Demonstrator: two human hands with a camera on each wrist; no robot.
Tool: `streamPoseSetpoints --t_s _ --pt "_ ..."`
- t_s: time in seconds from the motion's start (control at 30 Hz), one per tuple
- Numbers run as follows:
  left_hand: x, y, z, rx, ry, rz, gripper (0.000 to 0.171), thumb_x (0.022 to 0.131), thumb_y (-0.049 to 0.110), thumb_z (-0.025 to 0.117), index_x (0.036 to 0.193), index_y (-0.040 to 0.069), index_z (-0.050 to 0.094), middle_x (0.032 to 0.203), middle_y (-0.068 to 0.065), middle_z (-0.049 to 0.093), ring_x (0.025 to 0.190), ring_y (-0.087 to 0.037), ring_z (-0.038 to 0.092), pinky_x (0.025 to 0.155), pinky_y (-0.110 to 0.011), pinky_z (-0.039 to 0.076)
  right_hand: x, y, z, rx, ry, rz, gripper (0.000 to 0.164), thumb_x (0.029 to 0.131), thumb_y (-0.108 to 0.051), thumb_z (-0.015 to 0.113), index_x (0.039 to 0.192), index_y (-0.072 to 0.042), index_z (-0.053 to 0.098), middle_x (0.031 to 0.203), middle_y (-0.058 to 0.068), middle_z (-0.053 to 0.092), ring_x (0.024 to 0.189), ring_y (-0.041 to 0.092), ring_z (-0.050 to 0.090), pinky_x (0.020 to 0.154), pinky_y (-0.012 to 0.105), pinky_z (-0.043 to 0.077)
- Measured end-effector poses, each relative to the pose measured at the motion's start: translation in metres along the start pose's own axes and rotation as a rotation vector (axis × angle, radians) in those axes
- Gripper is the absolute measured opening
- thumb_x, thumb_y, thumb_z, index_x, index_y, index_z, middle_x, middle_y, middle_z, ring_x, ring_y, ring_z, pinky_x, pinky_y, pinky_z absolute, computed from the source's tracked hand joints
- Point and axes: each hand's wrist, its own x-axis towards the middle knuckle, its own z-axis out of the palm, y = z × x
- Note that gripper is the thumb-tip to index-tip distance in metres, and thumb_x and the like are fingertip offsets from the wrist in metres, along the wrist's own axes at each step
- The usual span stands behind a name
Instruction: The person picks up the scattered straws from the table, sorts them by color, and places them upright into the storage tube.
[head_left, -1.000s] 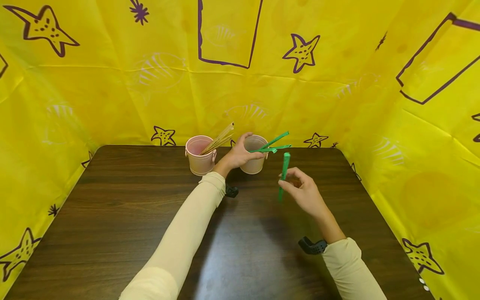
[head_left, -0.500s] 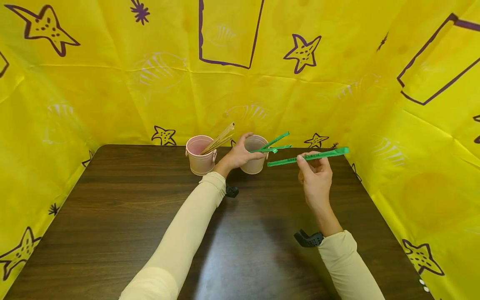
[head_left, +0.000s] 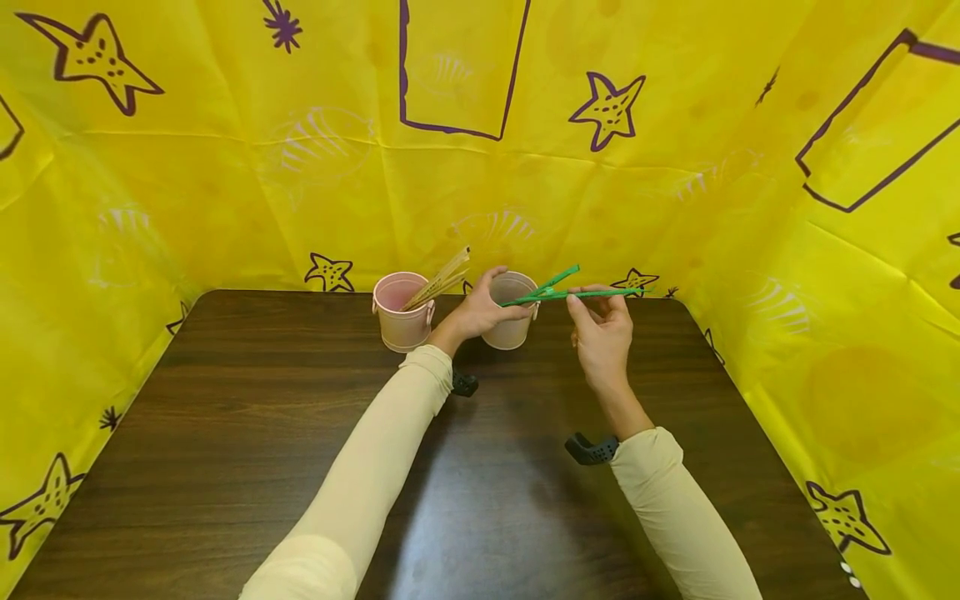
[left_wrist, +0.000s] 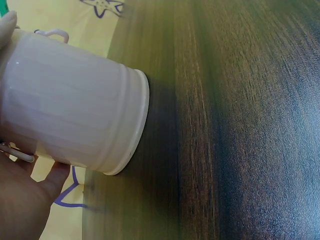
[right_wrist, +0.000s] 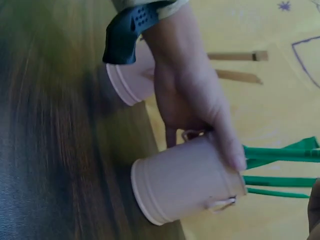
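My left hand (head_left: 483, 312) grips the rim of a small pale pink bucket (head_left: 506, 332), thumb at the near side and fingers round the far side. In the left wrist view the bucket (left_wrist: 75, 100) stands upright on the table. Several green wrapped straws (head_left: 558, 277) lean out of it to the right. Between thumb and fingers, my right hand (head_left: 606, 342) pinches another green straw (head_left: 618, 292), held nearly level. Its left end overlaps the other straws at the bucket's mouth; whether it is inside cannot be told. In the right wrist view green straws (right_wrist: 285, 181) stick out past my left thumb.
A second pink bucket (head_left: 402, 327) stands to the left, with several tan wrapped sticks (head_left: 442, 279) leaning right out of it. Both buckets stand near the back edge of the dark wooden table (head_left: 300, 417). Yellow patterned cloth (head_left: 480, 183) hangs behind and at both sides.
The right hand has turned its green straw from upright to nearly level, then moved it left to the bucket's mouth. My left hand and both buckets have stayed in place.
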Motion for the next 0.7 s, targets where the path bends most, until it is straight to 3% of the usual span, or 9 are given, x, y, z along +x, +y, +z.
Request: streamPoseSetpoints --t_s 0.2,0.3,0.53,0.7 --pt "0.0 -0.002 -0.001 0.006 -0.005 0.003 0.1 0.086 0.039 0.082 0.162 0.022 0.018 0.162 -0.017 0.028 0.146 -0.039 0.037 0.118 -0.059 0.035 0.014 0.016 0.013 -0.07 -0.038 0.028 0.035 0.096 -0.011 0.07 0.121 0.008 0.055 0.105 -0.002 0.068 0.046 0.003 0.045 0.043 0.015 0.036" --pt "0.0 -0.002 -0.002 0.007 -0.013 0.007 0.101 0.086 0.041 0.081 0.162 0.022 0.017 0.163 -0.017 0.026 0.146 -0.04 0.037 0.118 -0.06 0.034 0.02 0.022 0.02 -0.093 -0.062 0.082 0.035 0.097 -0.011 0.069 0.123 0.008 0.055 0.107 0.0 0.065 0.045 0.002 0.044 0.043 0.015 0.036" --pt "-0.001 -0.001 -0.003 -0.013 -0.021 -0.001 0.101 0.087 0.039 0.081 0.162 0.024 0.016 0.16 -0.017 0.03 0.145 -0.038 0.037 0.118 -0.059 0.035 0.023 0.008 0.034 -0.12 -0.13 0.217 0.029 0.097 0.0 0.064 0.122 0.009 0.055 0.107 0.011 0.061 0.043 0.002 0.045 0.043 0.015 0.035" --pt "-0.004 0.0 -0.002 -0.009 -0.025 -0.007 0.101 0.087 0.04 0.081 0.162 0.024 0.016 0.16 -0.017 0.029 0.146 -0.038 0.037 0.118 -0.059 0.035 0.026 0.026 0.034 -0.113 -0.142 0.238 0.03 0.097 -0.002 0.065 0.124 0.007 0.055 0.106 0.007 0.06 0.042 0.003 0.044 0.042 0.016 0.035"
